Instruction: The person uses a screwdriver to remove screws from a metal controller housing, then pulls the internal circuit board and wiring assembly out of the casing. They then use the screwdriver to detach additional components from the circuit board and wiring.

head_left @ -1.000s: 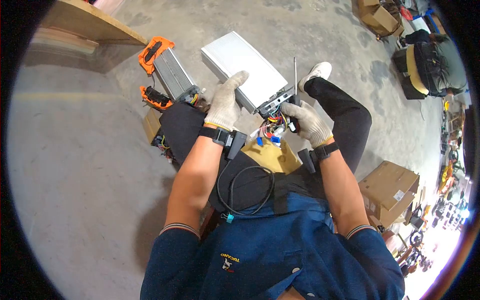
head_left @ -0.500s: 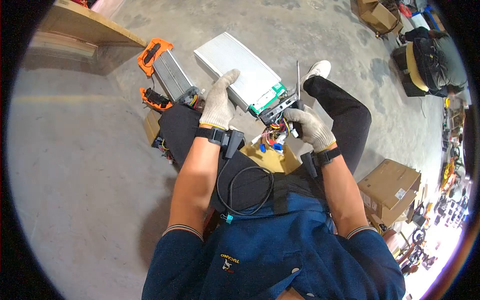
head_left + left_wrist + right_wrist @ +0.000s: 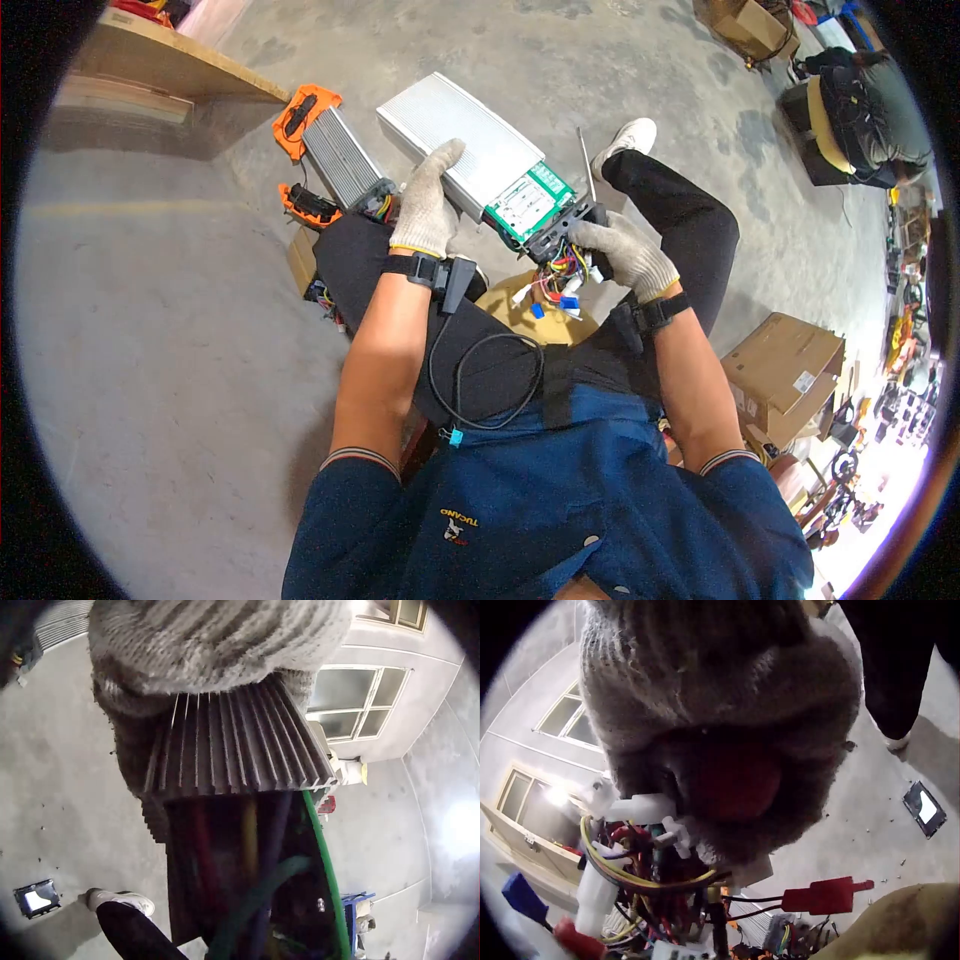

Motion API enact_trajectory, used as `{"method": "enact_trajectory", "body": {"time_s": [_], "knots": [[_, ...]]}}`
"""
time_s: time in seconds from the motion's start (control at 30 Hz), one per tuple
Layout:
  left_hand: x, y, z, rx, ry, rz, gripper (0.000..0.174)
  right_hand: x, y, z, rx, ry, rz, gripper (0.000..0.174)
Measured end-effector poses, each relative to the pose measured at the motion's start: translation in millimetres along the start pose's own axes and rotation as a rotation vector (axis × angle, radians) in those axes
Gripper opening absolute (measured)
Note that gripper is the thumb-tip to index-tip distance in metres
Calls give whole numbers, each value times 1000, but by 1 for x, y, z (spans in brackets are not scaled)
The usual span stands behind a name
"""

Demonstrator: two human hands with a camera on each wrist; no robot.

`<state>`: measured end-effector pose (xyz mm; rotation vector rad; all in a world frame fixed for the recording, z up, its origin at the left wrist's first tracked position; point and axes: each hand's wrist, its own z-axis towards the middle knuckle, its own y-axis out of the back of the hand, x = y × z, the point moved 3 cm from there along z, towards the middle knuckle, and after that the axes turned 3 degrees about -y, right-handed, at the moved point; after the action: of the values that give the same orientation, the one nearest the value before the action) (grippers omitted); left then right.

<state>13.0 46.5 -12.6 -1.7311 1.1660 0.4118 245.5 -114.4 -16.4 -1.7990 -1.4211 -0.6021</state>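
Observation:
My gloved left hand (image 3: 425, 210) grips a silver finned controller housing (image 3: 455, 130), thumb laid across its top face. A green circuit board (image 3: 532, 200) sticks partway out of the housing's near end, joined to a dark end plate (image 3: 553, 236). In the left wrist view, the board's green edge (image 3: 327, 877) and thick wires show inside the open end. My gloved right hand (image 3: 630, 255) holds a screwdriver (image 3: 586, 165), shaft pointing up and away, with the fingers at the end plate. A red round end (image 3: 742, 787) shows inside that fist. Wires with a blue connector (image 3: 570, 302) dangle below.
A second finned controller (image 3: 345, 155) lies on the left with orange brackets (image 3: 305, 115) beside it. A yellow container (image 3: 530, 318) sits between the legs. There is a cardboard box (image 3: 785, 365) on the right and a wooden panel (image 3: 190, 50) at upper left.
The circuit board has slid out of the housing, coming more into view. The left hand and housing have shifted up-left; the right hand, end plate and wires have moved slightly down.

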Motion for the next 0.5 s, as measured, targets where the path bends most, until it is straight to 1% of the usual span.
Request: {"method": "enact_trajectory", "body": {"time_s": [0.1,0.17,0.27,0.33,0.37,0.4,0.43,0.5], "knots": [[3,3,2,8,-16,-8,51,-1,2,-1,-18,-34,-46,38],[6,5,5,21,-26,-12,48,6,-6,-8,-25,11,6,38],[7,6,9,-1,0,-61,47,5,-1,-12,-20,42,21,37],[6,6,11,-48,-6,-57,47,9,-3,-18,-21,70,47,37],[4,6,13,-45,-6,-58,47,12,-4,-22,-18,125,62,37],[2,13,18,-61,1,-93,51,15,-6,-24,-17,179,75,36],[1,18,21,-78,6,-128,56,16,-8,-28,-13,172,125,37],[1,24,29,-75,-1,-129,56,13,-9,-31,7,151,172,39]]}}
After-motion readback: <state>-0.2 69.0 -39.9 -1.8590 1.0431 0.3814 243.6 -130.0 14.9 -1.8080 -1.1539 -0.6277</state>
